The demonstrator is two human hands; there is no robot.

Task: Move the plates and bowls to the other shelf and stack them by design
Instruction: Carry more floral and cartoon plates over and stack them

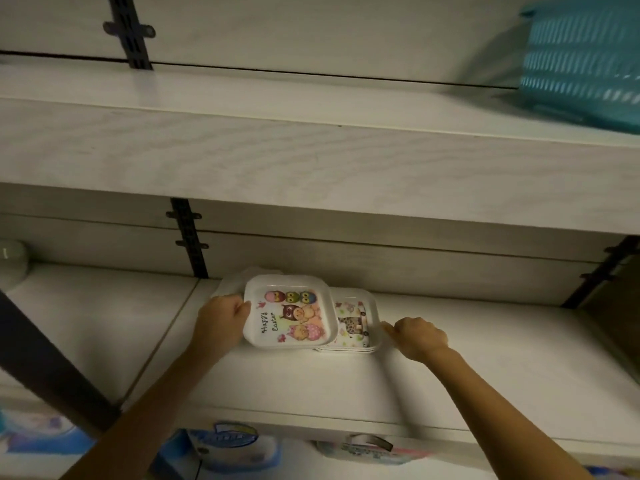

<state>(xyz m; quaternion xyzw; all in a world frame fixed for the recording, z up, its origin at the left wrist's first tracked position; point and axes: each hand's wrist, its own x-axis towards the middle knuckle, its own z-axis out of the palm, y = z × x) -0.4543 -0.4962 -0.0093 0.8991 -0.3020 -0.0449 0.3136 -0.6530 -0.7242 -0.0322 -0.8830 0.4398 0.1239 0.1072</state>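
A square white plate printed "Happy Easter" with owls and chicks is held tilted above the middle shelf by my left hand, which grips its left edge. It overlaps a small stack of square plates with a different animal print lying on the shelf to its right. My right hand rests at the stack's right rim, fingers curled on it. Behind the Easter plate another white dish shows partly, mostly hidden.
An upper shelf overhangs, with a teal plastic basket on its right end. A pale round object sits at the far left of the middle shelf. Colourful packaged goods hang below the front edge. Black brackets line the back wall.
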